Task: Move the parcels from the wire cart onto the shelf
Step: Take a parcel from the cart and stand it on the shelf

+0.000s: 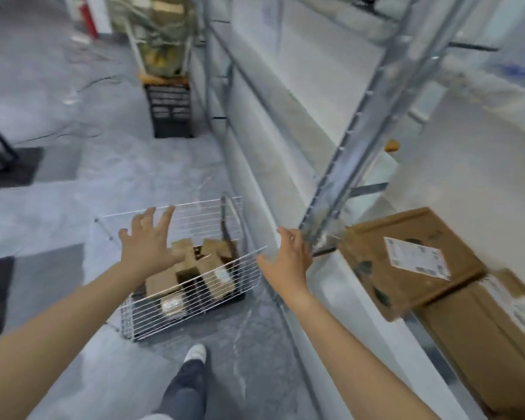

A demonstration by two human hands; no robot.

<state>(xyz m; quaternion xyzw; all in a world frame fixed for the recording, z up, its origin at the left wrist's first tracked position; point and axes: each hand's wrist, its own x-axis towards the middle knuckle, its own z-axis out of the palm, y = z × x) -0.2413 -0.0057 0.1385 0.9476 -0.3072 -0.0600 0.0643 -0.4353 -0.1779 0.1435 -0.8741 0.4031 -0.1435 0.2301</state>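
Note:
A white wire cart (191,310) stands on the grey floor beside the metal shelf (340,298). Several brown cardboard parcels (215,280) lie in it, some bearing white labels. My left hand (147,244) hovers over the cart's far left side with fingers spread and holds nothing. My right hand (288,262) is spread above the cart's right edge, close to the shelf's upright post (373,122), and is empty. On the shelf at right lies a flat brown parcel with a white label (406,262), partly over a second brown parcel (491,334).
A pallet stack wrapped in film (161,40) stands on a black crate (170,110) at the aisle's far end. Dark floor mats (19,168) lie at left. My leg and white shoe (194,356) are just behind the cart.

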